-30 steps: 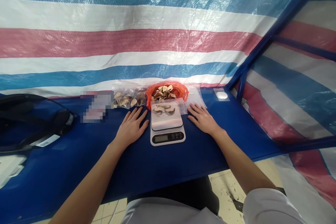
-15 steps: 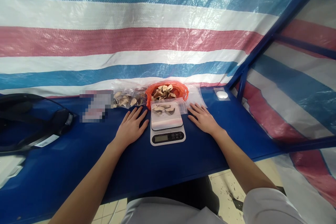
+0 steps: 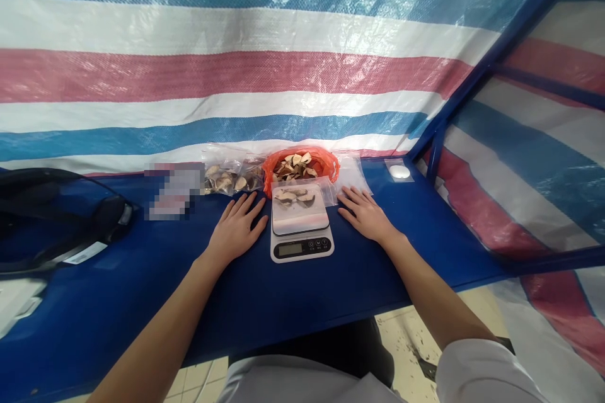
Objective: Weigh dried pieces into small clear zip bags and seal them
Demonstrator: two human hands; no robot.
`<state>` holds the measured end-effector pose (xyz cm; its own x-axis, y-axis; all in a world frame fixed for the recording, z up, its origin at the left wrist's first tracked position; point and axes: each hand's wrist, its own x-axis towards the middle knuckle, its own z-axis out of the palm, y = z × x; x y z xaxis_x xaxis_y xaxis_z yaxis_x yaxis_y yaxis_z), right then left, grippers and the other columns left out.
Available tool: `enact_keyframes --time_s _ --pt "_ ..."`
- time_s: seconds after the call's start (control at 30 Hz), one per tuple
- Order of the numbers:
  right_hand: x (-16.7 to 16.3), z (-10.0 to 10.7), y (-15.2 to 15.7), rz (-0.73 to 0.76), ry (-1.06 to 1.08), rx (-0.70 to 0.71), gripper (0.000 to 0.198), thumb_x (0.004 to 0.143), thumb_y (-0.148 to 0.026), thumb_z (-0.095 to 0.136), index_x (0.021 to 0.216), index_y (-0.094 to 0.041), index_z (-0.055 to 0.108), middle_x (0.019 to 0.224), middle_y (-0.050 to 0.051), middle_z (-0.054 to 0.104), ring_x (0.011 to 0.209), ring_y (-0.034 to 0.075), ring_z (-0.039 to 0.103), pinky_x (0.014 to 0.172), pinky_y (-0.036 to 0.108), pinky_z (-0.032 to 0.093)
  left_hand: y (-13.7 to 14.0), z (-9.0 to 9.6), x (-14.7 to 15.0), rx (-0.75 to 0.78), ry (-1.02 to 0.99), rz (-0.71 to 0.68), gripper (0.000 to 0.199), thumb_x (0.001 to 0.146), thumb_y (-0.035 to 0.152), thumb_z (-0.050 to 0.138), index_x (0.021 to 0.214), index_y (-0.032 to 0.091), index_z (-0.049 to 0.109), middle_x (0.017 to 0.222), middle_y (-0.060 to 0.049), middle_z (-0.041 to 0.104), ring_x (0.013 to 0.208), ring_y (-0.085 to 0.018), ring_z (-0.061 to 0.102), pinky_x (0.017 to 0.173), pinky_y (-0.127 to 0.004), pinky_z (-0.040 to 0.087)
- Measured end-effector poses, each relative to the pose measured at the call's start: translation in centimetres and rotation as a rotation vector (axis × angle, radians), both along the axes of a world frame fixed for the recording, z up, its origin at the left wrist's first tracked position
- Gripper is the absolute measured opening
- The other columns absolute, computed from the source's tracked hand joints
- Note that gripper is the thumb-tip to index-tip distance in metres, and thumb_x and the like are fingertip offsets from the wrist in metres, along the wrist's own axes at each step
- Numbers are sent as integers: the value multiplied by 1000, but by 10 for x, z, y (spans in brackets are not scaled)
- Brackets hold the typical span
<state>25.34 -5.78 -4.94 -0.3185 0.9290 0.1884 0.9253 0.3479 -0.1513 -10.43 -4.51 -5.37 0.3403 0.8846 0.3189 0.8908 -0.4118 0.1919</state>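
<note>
Left hand [image 3: 235, 228], right hand [image 3: 366, 214]: each grip was open, palm down on the blue surface [image 3: 293, 302]. Digital scale [image 3: 302, 249]: stood between them, bearing a clear bag [image 3: 326, 192] of pale, dark-edged slices [image 3: 306, 199]. Red bag [image 3: 333, 167]: lay behind the scale, opened, holding similar pieces [image 3: 293, 168].

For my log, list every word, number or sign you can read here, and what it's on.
"M": middle button of the white scale.
"T": right button.
Power sign: left button.
Marks under the buttons: too small to read.
Display: no digits legible.
White label on the black device: too blurred.
Pixelated patch: unreadable.
</note>
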Motion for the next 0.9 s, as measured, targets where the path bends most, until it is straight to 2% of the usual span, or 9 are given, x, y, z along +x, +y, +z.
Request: enact_keyframes --time_s 0.13,0.23,0.4,0.47,0.6,0.7,0.9 --pt "0 4 -1 5 -5 0 50 105 -44 39 147 -24 56 159 8 46 150 32 39 123 54 33 0 4 2 5 -7 -3 55 98 48 40 138 18 64 151 -15 54 144 -38 46 119 -60 35" --pt "0 11 -1 8 78 5 48 102 -43 46 144 -24 59 155 8 51 147 31 43 121 52 38 0 11 3 42 -80 -17 51 98 47 42 132 19 68 143 -16 62 137 -37 53 117 -60 40" --pt "-6 27 4 -48 514 -20 41 98 -46 52 131 -28 70 136 4 68 128 30 64 108 47 54 -1 32 11 105 -264 -52 45 100 46 45 129 22 67 135 -11 67 129 -29 61 112 -47 50" --pt "-13 33 8 -68 719 -65 39 94 -50 58 122 -28 75 125 3 74 119 30 70 108 47 54 1 39 18 103 -312 -93 44 100 47 46 130 22 67 136 -10 67 129 -28 61 112 -46 50" --pt "-28 37 18 -111 1045 -176 42 81 -55 73 110 -25 79 116 4 78 115 31 71 110 49 53 6 45 33 98 -318 -208 43 100 45 48 131 22 66 138 -12 64 130 -28 59 114 -47 48" --pt "-36 37 25 -126 1187 -227 48 71 -55 82 104 -21 81 113 7 79 113 32 72 108 48 54 9 45 42 98 -288 -275 43 100 44 47 130 20 66 139 -13 64 131 -29 59 113 -48 48" --pt "-43 45 33 -98 1287 -332 56 60 -57 87 99 -17 81 100 6 80 88 27 75 81 44 65 9 44 47 68 -231 -280 44 100 46 47 129 20 66 137 -13 65 130 -29 60 114 -48 47"
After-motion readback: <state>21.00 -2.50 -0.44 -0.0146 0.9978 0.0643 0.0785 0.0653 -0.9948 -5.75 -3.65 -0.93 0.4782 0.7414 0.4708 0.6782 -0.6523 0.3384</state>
